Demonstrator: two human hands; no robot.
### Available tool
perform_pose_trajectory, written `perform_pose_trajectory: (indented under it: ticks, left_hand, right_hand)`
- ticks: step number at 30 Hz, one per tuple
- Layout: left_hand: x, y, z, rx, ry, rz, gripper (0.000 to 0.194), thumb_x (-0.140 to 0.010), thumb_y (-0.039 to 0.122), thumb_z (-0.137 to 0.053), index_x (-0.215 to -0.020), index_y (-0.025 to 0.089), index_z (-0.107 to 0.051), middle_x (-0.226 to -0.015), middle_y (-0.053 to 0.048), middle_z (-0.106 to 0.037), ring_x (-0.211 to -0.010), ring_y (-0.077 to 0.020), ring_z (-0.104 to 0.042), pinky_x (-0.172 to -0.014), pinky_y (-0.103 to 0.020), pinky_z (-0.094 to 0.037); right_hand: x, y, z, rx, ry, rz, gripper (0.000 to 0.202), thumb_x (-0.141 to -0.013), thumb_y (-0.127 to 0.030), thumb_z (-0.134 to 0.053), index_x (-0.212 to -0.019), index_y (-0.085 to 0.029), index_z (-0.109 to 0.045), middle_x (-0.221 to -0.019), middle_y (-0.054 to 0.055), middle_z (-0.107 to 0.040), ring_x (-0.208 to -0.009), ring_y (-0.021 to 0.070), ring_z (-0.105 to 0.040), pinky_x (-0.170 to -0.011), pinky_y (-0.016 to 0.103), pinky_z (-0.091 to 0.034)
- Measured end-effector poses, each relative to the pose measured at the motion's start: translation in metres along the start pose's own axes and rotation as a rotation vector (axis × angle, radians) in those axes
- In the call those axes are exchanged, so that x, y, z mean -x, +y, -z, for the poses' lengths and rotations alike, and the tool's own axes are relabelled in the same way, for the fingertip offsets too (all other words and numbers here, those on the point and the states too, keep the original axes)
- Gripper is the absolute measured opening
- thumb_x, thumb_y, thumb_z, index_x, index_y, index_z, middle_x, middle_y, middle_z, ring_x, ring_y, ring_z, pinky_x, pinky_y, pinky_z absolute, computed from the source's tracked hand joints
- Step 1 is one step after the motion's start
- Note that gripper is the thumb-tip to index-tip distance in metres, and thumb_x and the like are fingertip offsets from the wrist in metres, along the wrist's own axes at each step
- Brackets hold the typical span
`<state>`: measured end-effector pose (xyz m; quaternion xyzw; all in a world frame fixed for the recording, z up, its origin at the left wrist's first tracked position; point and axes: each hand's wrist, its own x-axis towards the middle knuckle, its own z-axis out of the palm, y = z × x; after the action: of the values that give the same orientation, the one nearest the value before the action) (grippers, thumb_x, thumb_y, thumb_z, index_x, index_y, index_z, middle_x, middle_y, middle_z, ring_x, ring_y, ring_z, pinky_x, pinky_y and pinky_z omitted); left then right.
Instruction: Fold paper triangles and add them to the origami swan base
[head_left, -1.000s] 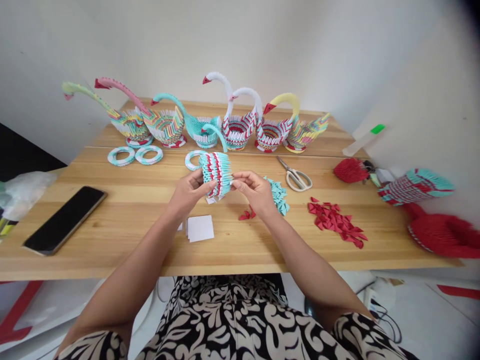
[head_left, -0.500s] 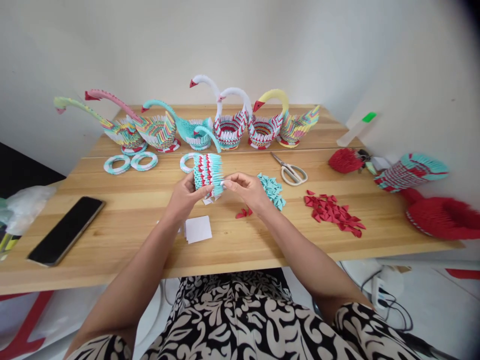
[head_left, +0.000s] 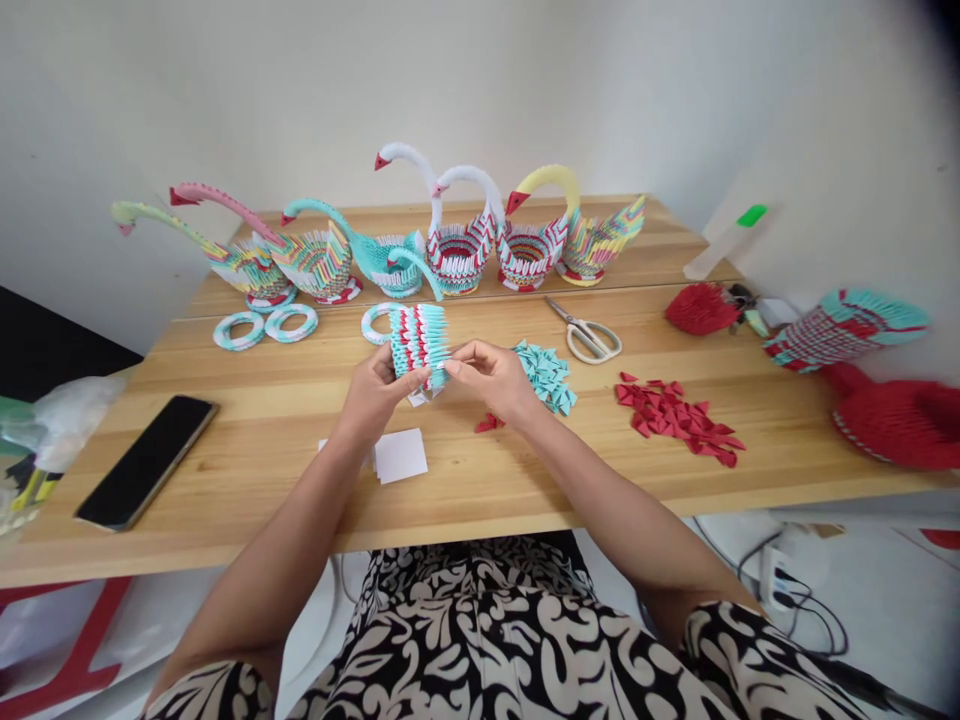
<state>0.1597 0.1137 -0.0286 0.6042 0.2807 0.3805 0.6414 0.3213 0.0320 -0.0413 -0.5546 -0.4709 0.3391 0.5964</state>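
My left hand (head_left: 381,392) is wrapped round a ring-shaped piece of folded paper units (head_left: 418,340) in turquoise, red and white, held on its side above the table. At its spiky right edge, the fingertips of my right hand (head_left: 489,378) are pinched on a small pale paper piece, partly hidden. Just right of that hand lies a heap of turquoise folded paper triangles (head_left: 549,378). A few red triangles (head_left: 490,422) lie below it. White paper cards (head_left: 401,455) rest near my left wrist.
Several paper swans (head_left: 461,250) stand along the back. Scissors (head_left: 589,335) and red triangles (head_left: 679,418) lie to the right, with a red paper piece (head_left: 892,415) beyond. Two paper rings (head_left: 292,323) and a phone (head_left: 148,462) are on the left.
The view has shifted slightly, so the tabletop things sit a little differently in it. Both hands keep their hold at the paper piece, with hardly any movement.
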Motion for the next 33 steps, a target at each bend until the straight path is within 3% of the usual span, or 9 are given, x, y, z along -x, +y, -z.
perform_pose_trajectory:
  ticks: [7, 11, 13, 17, 23, 29, 33]
  left_hand:
    - [-0.004, -0.002, 0.001, 0.029, 0.017, 0.017, 0.043, -0.064, 0.035, -0.087, -0.098, 0.015, -0.071, -0.098, -0.007, -0.074, -0.088, -0.0231, -0.068, -0.08, -0.031, -0.053]
    - [-0.014, -0.002, 0.013, 0.25, 0.052, -0.027, 0.049, -0.064, 0.037, -0.087, -0.105, 0.017, -0.07, -0.1, -0.008, -0.075, -0.098, -0.0256, -0.069, -0.089, -0.034, -0.054]
    - [-0.019, -0.001, 0.02, 0.335, 0.068, -0.071, 0.051, -0.066, 0.035, -0.086, -0.111, 0.019, -0.068, -0.104, -0.008, -0.075, -0.107, -0.0261, -0.068, -0.094, -0.035, -0.053]
    - [-0.022, -0.002, 0.027, 0.381, 0.056, -0.071, 0.048, -0.069, 0.034, -0.084, -0.111, 0.019, -0.067, -0.107, -0.009, -0.074, -0.115, -0.027, -0.064, -0.098, -0.036, -0.052]
    - [-0.019, -0.002, 0.022, 0.415, 0.036, -0.027, 0.051, -0.067, 0.032, -0.085, -0.112, 0.017, -0.067, -0.107, -0.01, -0.074, -0.112, -0.0263, -0.066, -0.094, -0.034, -0.053]
    - [-0.017, 0.0, 0.021, 0.431, 0.041, 0.011, 0.049, -0.067, 0.031, -0.085, -0.11, 0.016, -0.068, -0.106, -0.01, -0.075, -0.105, -0.0258, -0.068, -0.092, -0.034, -0.053]
    - [-0.015, 0.002, 0.02, 0.424, 0.041, 0.024, 0.052, -0.065, 0.031, -0.086, -0.111, 0.015, -0.068, -0.102, -0.009, -0.075, -0.104, -0.0262, -0.068, -0.092, -0.035, -0.053]
  right_hand:
    - [0.002, -0.001, -0.005, 0.038, 0.029, 0.055, 0.03, -0.086, -0.048, -0.063, -0.088, -0.018, -0.067, -0.091, 0.003, -0.072, -0.085, 0.0162, -0.066, -0.079, 0.028, -0.048]
    - [-0.006, 0.006, 0.009, 0.026, 0.105, 0.117, 0.038, -0.096, -0.051, -0.047, -0.106, -0.019, -0.065, -0.105, 0.005, -0.072, -0.101, 0.017, -0.065, -0.089, 0.029, -0.047]
    - [-0.012, 0.015, 0.018, 0.168, 0.129, 0.114, 0.032, -0.095, -0.044, -0.05, -0.11, -0.02, -0.064, -0.105, 0.005, -0.072, -0.099, 0.0175, -0.065, -0.089, 0.03, -0.047]
    - [-0.019, 0.03, 0.024, 0.71, -0.035, 0.127, 0.019, -0.094, -0.024, -0.053, -0.104, -0.018, -0.068, -0.106, 0.007, -0.071, -0.099, 0.0202, -0.062, -0.088, 0.032, -0.044]
    - [-0.018, 0.026, 0.004, 1.159, -0.238, 0.167, 0.022, -0.096, -0.032, -0.054, -0.105, -0.019, -0.069, -0.104, 0.01, -0.067, -0.1, 0.0234, -0.059, -0.079, 0.03, -0.039]
    - [-0.015, 0.02, -0.005, 1.293, -0.294, 0.099, 0.023, -0.098, -0.026, -0.048, -0.103, -0.016, -0.068, -0.097, 0.012, -0.067, -0.089, 0.0233, -0.063, -0.068, 0.03, -0.036]
    - [-0.012, 0.027, 0.003, 1.128, -0.241, 0.143, 0.019, -0.094, -0.02, -0.05, -0.1, -0.017, -0.068, -0.098, 0.01, -0.069, -0.089, 0.021, -0.063, -0.072, 0.029, -0.039]
